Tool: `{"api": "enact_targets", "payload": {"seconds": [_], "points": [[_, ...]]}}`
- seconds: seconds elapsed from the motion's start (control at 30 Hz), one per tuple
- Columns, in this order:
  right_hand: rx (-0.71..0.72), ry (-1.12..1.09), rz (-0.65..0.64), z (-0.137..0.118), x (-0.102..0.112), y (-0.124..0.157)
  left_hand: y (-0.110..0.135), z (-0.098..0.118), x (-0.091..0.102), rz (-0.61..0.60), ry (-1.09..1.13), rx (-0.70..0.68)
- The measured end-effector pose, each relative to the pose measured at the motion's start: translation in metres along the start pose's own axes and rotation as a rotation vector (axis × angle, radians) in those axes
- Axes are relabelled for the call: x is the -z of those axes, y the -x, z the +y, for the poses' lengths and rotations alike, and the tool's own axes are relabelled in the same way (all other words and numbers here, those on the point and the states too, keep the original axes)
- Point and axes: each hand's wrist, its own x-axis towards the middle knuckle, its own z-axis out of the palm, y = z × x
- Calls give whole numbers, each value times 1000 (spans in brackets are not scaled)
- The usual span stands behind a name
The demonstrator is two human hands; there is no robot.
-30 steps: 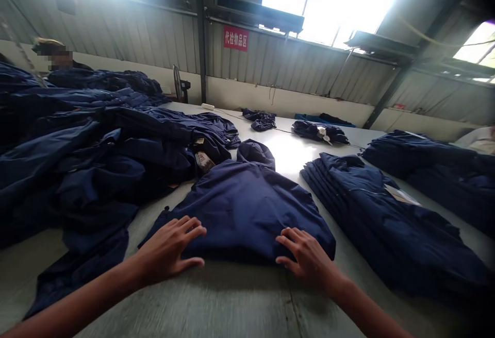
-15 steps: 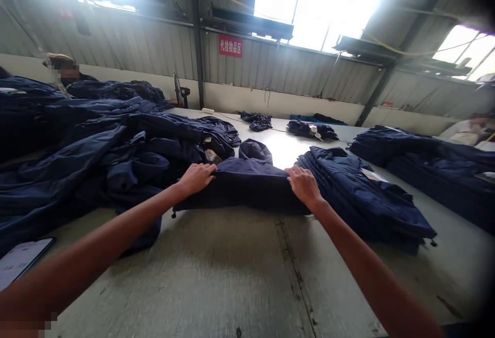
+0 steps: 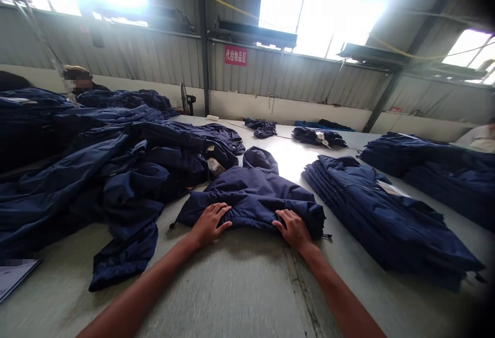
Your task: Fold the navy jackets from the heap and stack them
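Observation:
A folded navy hooded jacket [image 3: 253, 196] lies in front of me on the grey table [image 3: 240, 286], its hood pointing away. My left hand [image 3: 209, 223] rests flat on the jacket's near left edge, fingers stretched out. On the near right edge lies my right hand [image 3: 294, 228], fingers also spread flat on the cloth. Neither hand grips anything.
A loose heap of navy jackets [image 3: 96, 157] covers the table's left side. A neat stack of folded jackets [image 3: 379, 209] lies to the right, another stack [image 3: 433, 165] beyond it. Small bundles [image 3: 319, 136] sit at the far end. A person [image 3: 79, 78] stands far left. Something flat and pale [image 3: 13, 276] lies at the near left.
Half a second ago both hands held the jacket's edge lifted and folded it away from me. Now the jacket lies flat and shorter, with both hands pressing its near edge.

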Motion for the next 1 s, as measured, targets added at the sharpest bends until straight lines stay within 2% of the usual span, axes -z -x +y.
{"api": "enact_targets", "payload": {"seconds": [0.2,0.4,0.67,0.83,0.9,1.0], "points": [[12,-44,-98,11,-13,4,-3,-3,-5,-27,-90,-14],[88,-27,8,16,-16,-1,-3,1,-6,51,-164,25],[96,-76,50,25,-9,0,-3,2,-12,-2,-165,-7],[82,-127,131,35,-11,5,1,9,-6,96,-171,-69],[91,-104,154,31,-11,7,2,12,-3,135,-184,-81],[175,-28,116,18,-8,9,2,13,1,209,-224,-45]]}}
